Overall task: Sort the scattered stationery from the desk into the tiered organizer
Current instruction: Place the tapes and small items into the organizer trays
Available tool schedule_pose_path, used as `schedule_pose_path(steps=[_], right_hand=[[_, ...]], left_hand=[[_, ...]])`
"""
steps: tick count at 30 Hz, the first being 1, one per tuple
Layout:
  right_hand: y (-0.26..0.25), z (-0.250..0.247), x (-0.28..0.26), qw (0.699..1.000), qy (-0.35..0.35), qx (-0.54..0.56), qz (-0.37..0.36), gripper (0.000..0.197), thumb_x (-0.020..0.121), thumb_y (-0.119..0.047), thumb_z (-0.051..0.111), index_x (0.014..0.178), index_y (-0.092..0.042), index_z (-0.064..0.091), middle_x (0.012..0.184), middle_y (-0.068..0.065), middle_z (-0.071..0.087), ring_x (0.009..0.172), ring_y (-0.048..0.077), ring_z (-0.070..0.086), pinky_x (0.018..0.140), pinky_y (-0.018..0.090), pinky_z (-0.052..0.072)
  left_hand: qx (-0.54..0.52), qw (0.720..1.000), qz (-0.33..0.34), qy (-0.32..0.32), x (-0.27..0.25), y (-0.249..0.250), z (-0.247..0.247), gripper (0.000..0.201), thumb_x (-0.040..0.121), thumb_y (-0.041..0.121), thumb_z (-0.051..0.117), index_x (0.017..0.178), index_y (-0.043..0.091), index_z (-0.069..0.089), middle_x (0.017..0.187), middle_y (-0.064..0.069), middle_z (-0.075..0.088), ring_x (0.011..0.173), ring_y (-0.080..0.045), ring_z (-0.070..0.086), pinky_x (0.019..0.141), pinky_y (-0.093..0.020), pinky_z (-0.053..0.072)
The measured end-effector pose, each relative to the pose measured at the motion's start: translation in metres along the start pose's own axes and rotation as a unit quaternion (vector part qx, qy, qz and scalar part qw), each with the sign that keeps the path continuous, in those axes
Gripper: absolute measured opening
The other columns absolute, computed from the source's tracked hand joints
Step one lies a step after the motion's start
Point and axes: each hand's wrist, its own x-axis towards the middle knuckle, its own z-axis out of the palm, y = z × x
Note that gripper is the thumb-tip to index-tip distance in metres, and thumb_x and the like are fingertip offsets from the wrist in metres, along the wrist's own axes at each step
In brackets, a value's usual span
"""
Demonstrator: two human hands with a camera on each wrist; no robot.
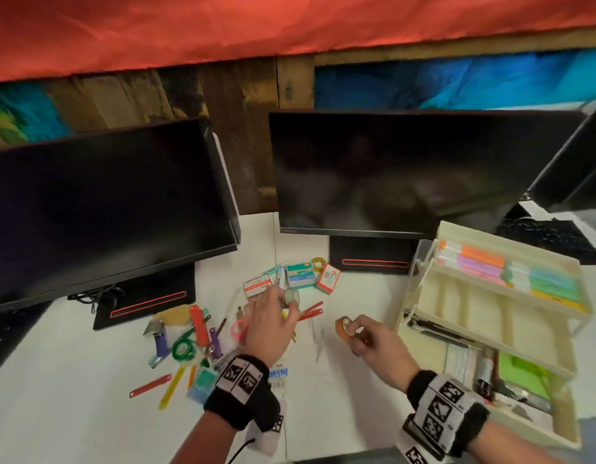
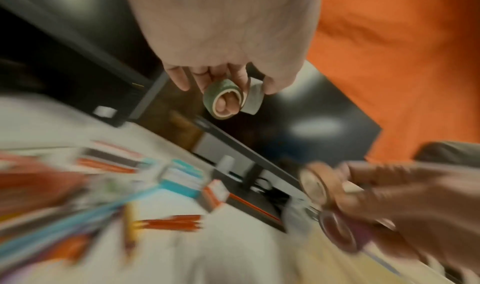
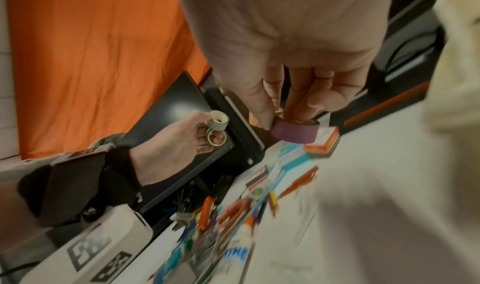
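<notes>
Head view shows both hands raised over the white tabletop (image 1: 340, 413), each pinching small tape rolls. Left hand (image 1: 271, 324) curls its fingers round a green roll (image 2: 221, 99), one fingertip poked through the core, with a grey roll (image 2: 253, 95) pinched just beside it against the thumb; it hangs above the stationery pile (image 1: 196, 343) of pens, scissors and tags on the left part of the tabletop. Right hand (image 1: 377, 343) grips an orange roll (image 1: 344, 326) at its fingertips and, seen from the right wrist, a purple roll (image 3: 294, 132) below the fingers. It lies between the pile and the organizer (image 1: 490, 329), nearer the pile. That cream organizer stands at the right, well apart from the left hand, its tiers stepped open: coloured notes in the top tier, dividers in the middle, mixed items at the bottom. Small boxes (image 1: 300, 276) lie beyond the left hand, before two dark monitors (image 1: 390, 172).
</notes>
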Motion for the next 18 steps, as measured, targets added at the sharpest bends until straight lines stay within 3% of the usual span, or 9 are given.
schedule_pose_path(steps=[2, 5, 9, 12, 15, 18], right_hand=[[0.008, -0.029, -0.01, 0.998, 0.06, -0.007, -0.01, 0.02, 0.086, -0.014, 0.06, 0.083, -0.031, 0.051, 0.07, 0.004, 0.065, 0.066, 0.02, 0.056, 0.068, 0.03, 0.043], [0.032, -0.072, -0.023, 0.988, 0.149, -0.035, -0.009, 0.011, 0.085, -0.013, 0.063, 0.091, -0.021, 0.058, 0.07, -0.005, 0.063, 0.074, 0.021, 0.055, 0.068, 0.032, 0.042], [0.075, -0.121, -0.041, 0.973, 0.207, -0.098, 0.023, 0.013, 0.084, -0.012, 0.064, 0.093, -0.019, 0.058, 0.077, -0.004, 0.064, 0.081, 0.021, 0.053, 0.07, 0.034, 0.044], [0.111, -0.154, -0.056, 0.953, 0.248, -0.169, 0.05, 0.012, 0.083, -0.012, 0.063, 0.092, -0.019, 0.059, 0.077, 0.0, 0.063, 0.081, 0.023, 0.053, 0.063, 0.032, 0.041], [0.138, -0.177, -0.062, 0.931, 0.227, -0.257, 0.129, 0.012, 0.088, -0.016, 0.054, 0.098, -0.016, 0.059, 0.091, 0.007, 0.065, 0.097, 0.03, 0.053, 0.067, 0.036, 0.043], [0.157, -0.187, -0.06, 0.905, 0.158, -0.345, 0.191, 0.022, 0.091, -0.02, 0.046, 0.111, -0.021, 0.056, 0.108, 0.005, 0.064, 0.109, 0.025, 0.049, 0.078, 0.033, 0.046]], left_hand=[[0.012, 0.997, 0.08, -0.006, 0.002, 0.042, 0.015, 0.018, 0.09, 0.039, 0.04, 0.088, 0.021, 0.04, 0.091, 0.007, 0.048, 0.088, -0.013, 0.039, 0.086, -0.034, 0.034], [0.038, 0.98, 0.192, -0.023, 0.004, 0.099, 0.045, 0.025, 0.086, 0.045, 0.027, 0.086, 0.022, 0.037, 0.085, 0.005, 0.048, 0.081, -0.015, 0.039, 0.085, -0.034, 0.027], [0.11, 0.935, 0.328, -0.075, 0.001, 0.152, 0.092, 0.025, 0.088, 0.04, 0.036, 0.092, 0.019, 0.049, 0.089, 0.003, 0.054, 0.088, -0.019, 0.05, 0.087, -0.033, 0.023], [0.119, 0.897, 0.413, -0.102, -0.005, 0.184, 0.128, 0.021, 0.084, 0.037, 0.043, 0.093, 0.019, 0.051, 0.088, 0.002, 0.055, 0.088, -0.02, 0.053, 0.091, -0.037, 0.03], [0.136, 0.867, 0.462, -0.127, -0.01, 0.215, 0.158, 0.018, 0.084, 0.03, 0.052, 0.096, 0.016, 0.053, 0.091, -0.003, 0.057, 0.09, -0.024, 0.055, 0.091, -0.043, 0.036], [0.153, 0.849, 0.481, -0.157, -0.012, 0.245, 0.175, 0.024, 0.087, 0.024, 0.055, 0.106, 0.011, 0.054, 0.102, -0.009, 0.057, 0.099, -0.026, 0.052, 0.093, -0.046, 0.034]])
